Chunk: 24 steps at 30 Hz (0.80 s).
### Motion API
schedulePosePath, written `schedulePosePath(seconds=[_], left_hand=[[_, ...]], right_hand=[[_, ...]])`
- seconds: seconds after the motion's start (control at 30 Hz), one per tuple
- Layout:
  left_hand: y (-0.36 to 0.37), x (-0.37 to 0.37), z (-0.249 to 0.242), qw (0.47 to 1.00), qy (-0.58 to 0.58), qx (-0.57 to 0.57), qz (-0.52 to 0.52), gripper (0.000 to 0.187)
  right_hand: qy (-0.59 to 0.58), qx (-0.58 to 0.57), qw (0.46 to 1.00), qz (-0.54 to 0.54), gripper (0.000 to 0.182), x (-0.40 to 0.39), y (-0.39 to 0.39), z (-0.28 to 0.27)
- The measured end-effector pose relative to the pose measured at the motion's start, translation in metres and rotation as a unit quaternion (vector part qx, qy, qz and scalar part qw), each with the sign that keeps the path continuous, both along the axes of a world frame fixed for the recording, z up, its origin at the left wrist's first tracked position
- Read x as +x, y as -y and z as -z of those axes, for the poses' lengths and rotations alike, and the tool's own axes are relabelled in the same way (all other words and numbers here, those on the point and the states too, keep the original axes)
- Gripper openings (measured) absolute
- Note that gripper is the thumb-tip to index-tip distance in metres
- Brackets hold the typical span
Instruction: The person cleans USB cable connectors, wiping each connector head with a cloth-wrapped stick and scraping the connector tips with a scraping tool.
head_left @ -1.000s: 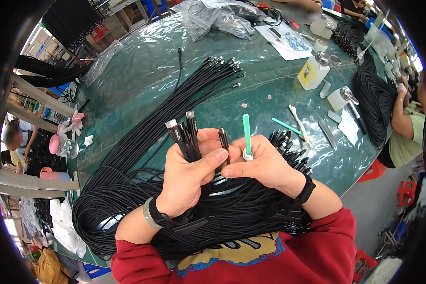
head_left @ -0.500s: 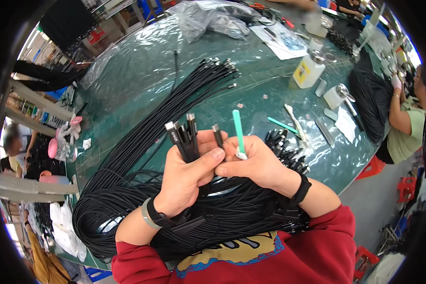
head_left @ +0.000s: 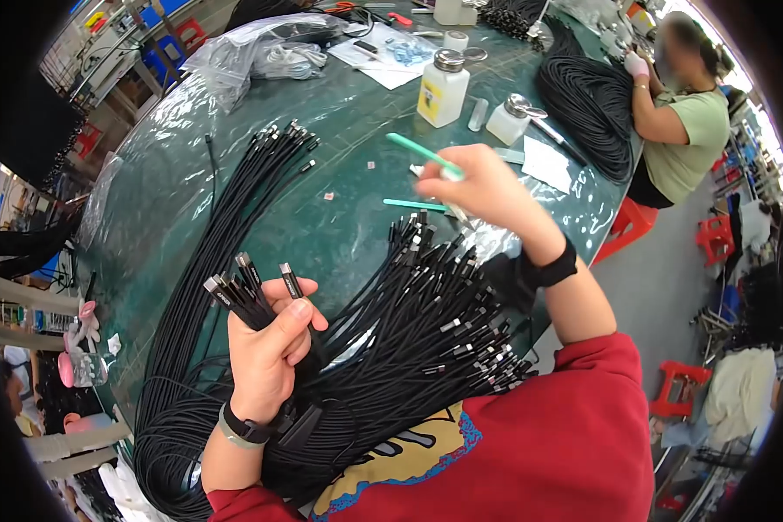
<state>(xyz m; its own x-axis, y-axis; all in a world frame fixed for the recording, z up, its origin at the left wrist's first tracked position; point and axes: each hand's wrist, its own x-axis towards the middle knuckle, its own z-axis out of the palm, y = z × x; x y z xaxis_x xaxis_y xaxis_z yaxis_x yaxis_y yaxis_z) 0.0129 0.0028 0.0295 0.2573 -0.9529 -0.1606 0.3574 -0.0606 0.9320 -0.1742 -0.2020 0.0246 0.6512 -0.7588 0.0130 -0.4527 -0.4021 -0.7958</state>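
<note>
My left hand (head_left: 270,352) is closed around several black USB cables (head_left: 235,296), their metal plugs pointing up. One cable end (head_left: 291,280) stands apart from the others, pinched between thumb and fingers. Further up and to the right, my right hand (head_left: 487,187) grips a green stick (head_left: 416,151) near its lower end; the fingers are slightly blurred. Below that hand, a second green stick (head_left: 413,205) lies on the table. A thick bundle of black cables (head_left: 435,304) fans out between my arms, plug ends to the right.
Another cable bundle (head_left: 204,252) runs along the left of the green table (head_left: 348,130). Two white pump bottles, one larger (head_left: 444,91) and one smaller (head_left: 508,120), stand beyond my right hand. White paper (head_left: 546,163) lies nearby. At right, a co-worker (head_left: 692,122) handles a cable coil (head_left: 587,109).
My hands have separated: the right moved up and right with the green stick, away from the plugs. The left still holds the cables. The view has turned right.
</note>
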Motion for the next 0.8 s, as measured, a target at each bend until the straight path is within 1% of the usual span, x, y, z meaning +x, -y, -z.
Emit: schedulePosePath(seconds=[0.03,0.1,0.13,0.23,0.27,0.37,0.53,0.63,0.67,0.73,0.77,0.8], left_hand=[[0.001,-0.001,0.000,1.000,-0.021,0.002,-0.004,0.021],[0.003,-0.003,0.000,0.998,-0.062,0.004,-0.014,0.024],[0.003,-0.004,0.001,0.998,-0.063,0.004,-0.012,0.024],[0.004,-0.006,0.000,0.999,-0.053,0.007,-0.009,0.026],[0.004,-0.007,-0.001,0.999,-0.050,0.009,-0.008,0.026],[0.002,-0.005,0.000,0.999,-0.051,-0.001,0.002,0.027],[0.004,-0.003,0.003,0.998,-0.068,0.003,0.000,0.027],[0.003,-0.004,0.003,0.998,-0.058,0.007,-0.003,0.028],[0.002,-0.004,0.003,0.998,-0.054,0.008,-0.013,0.028],[0.004,-0.005,0.002,0.997,-0.074,0.007,-0.005,0.029],[0.004,-0.004,0.002,0.996,-0.085,0.006,0.000,0.030],[0.004,-0.003,0.001,0.997,-0.080,0.008,-0.014,0.030]], right_hand=[[-0.003,-0.002,1.000,0.003,0.017,-0.012,0.006,0.005],[-0.082,-0.090,0.992,0.016,0.016,-0.028,0.013,0.015],[-0.084,-0.091,0.992,0.017,0.016,-0.029,0.013,0.022],[-0.083,-0.234,0.962,-0.117,0.014,-0.027,0.008,0.043],[-0.081,-0.233,0.962,-0.115,0.014,-0.028,0.007,0.045],[-0.221,-0.251,0.942,-0.037,0.013,-0.028,0.013,0.044],[-0.229,-0.269,0.935,-0.030,0.014,-0.038,0.022,0.036],[-0.266,-0.300,0.912,-0.082,0.013,-0.032,0.019,0.043],[-0.259,-0.301,0.913,-0.091,0.013,-0.028,0.018,0.042],[-0.333,-0.278,0.898,-0.073,0.016,-0.026,0.020,0.035],[-0.324,-0.280,0.900,-0.085,0.016,-0.027,0.023,0.032],[-0.246,-0.245,0.936,-0.064,0.015,-0.031,0.029,0.030]])
